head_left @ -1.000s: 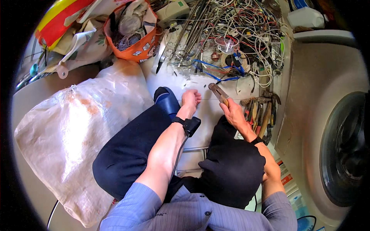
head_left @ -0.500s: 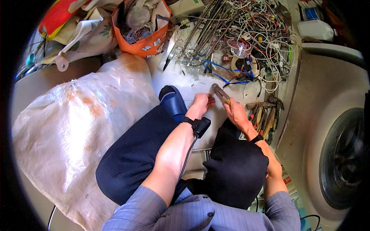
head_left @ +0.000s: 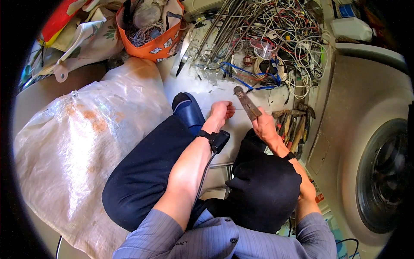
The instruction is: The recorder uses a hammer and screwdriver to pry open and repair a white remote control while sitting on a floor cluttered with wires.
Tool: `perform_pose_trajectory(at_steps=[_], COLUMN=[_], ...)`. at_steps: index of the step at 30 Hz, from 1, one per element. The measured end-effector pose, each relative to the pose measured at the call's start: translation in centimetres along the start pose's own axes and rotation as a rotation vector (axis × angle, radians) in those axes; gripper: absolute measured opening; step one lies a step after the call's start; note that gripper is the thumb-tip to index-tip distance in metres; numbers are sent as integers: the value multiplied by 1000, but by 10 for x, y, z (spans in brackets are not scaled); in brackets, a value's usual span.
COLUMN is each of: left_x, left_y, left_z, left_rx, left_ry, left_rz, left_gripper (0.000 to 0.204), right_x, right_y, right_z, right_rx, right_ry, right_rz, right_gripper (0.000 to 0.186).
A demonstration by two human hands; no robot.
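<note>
Rusty pliers (head_left: 246,103): I am gripping them in my right hand (head_left: 265,124), fingers closing round the near end, head pointing up and left over the white board (head_left: 196,86). My left hand (head_left: 221,111) is curling beside them, not touching; I cannot tell whether it is holding anything. Judged risk: I am exposing my left hand to a knock, its cause being a swing or slip of the pliers so near. A forward reach might be snagging the blue cable (head_left: 264,88). Counting: one pair of pliers, two hands, one blue slipper (head_left: 192,114), one orange bag (head_left: 146,49), one pale sack (head_left: 82,125); tangled cables (head_left: 297,47) are defeating any count.
</note>
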State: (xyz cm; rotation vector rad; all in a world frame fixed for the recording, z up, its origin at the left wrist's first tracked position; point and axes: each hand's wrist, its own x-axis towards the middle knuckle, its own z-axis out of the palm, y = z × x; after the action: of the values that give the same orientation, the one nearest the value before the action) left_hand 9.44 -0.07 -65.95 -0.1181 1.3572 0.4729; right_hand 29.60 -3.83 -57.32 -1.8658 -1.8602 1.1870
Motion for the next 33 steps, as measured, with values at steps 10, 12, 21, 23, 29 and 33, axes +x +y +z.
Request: perform_pose_trajectory(at_steps=[10, 12, 21, 23, 29, 33], left_x=[12, 19, 7, 0, -14, -11], left_y=[-1, 0, 8, 10, 15, 20], left_z=[-11, -25, -15, -17, -10, 10], left_rx=[17, -33, 14, 189, 866, 1012], left_ry=[-36, -117, -69, 13, 360, 324], left_rz=[11, 29, 32, 114, 682, 901], left_gripper=[19, 18, 16, 16, 22, 21], right_x=[1, 2, -5, -9, -25, -32], right_y=[-2, -12, 9, 9, 3, 17], right_z=[7, 9, 22, 24, 13, 6], right_rx=[12, 69, -37, 14, 108, 92], right_ry=[-60, -25, -75, -46, -41, -36], right_rz=[119, 149, 44, 19, 167, 213], right_gripper=[24, 23, 24, 24, 23, 26])
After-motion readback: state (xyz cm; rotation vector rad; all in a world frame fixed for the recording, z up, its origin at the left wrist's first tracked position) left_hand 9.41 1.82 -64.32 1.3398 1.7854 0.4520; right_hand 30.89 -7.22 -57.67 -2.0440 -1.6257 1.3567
